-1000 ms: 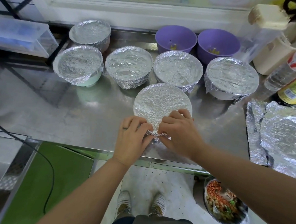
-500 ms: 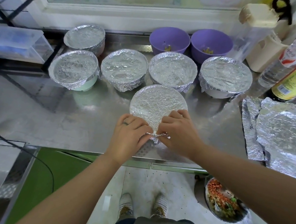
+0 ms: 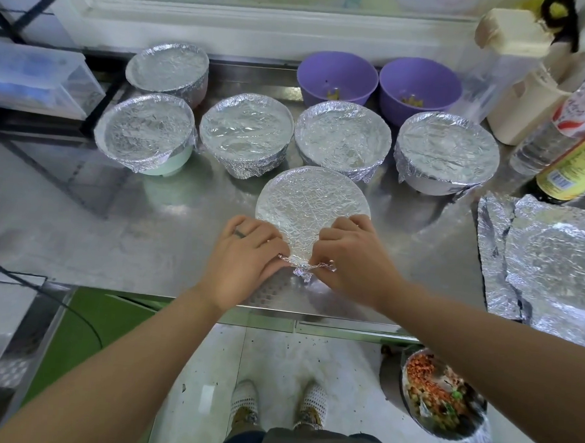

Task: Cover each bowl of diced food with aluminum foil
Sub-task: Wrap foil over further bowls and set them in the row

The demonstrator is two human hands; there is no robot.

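Six bowls on the steel table (image 3: 80, 230) wear foil. Five stand toward the back: one alone at far left (image 3: 167, 67), then a row of four, namely a pale green one (image 3: 145, 130), a fully wrapped one (image 3: 246, 132), a third (image 3: 343, 136) and a white one (image 3: 447, 150) at the right end. The sixth bowl (image 3: 311, 198) sits nearest the table's front edge, just before the gap between the second and third of that row.

Both hands are on this sixth bowl, at its near rim. The left hand (image 3: 245, 257) lies knuckles up with a dark ring on one finger; the right hand (image 3: 352, 258) mirrors it. The fingers of each hand are pinched together on a crumpled flap of foil (image 3: 302, 267) that sticks out from the rim between them, the two hands almost touching there.

Two purple bowls (image 3: 337, 76) (image 3: 420, 84) stand uncovered behind the row, each with a few yellowish bits at the bottom.

At the right edge of the table lie loose foil sheets (image 3: 546, 265), overlapping; I cannot tell how many. Behind them stand two bottles (image 3: 573, 165) and a cream jug (image 3: 517, 107).

Below the table's edge, on the right, one metal bowl (image 3: 441, 398) of mixed diced food sits uncovered. Two shoes (image 3: 278, 403) show on the floor.
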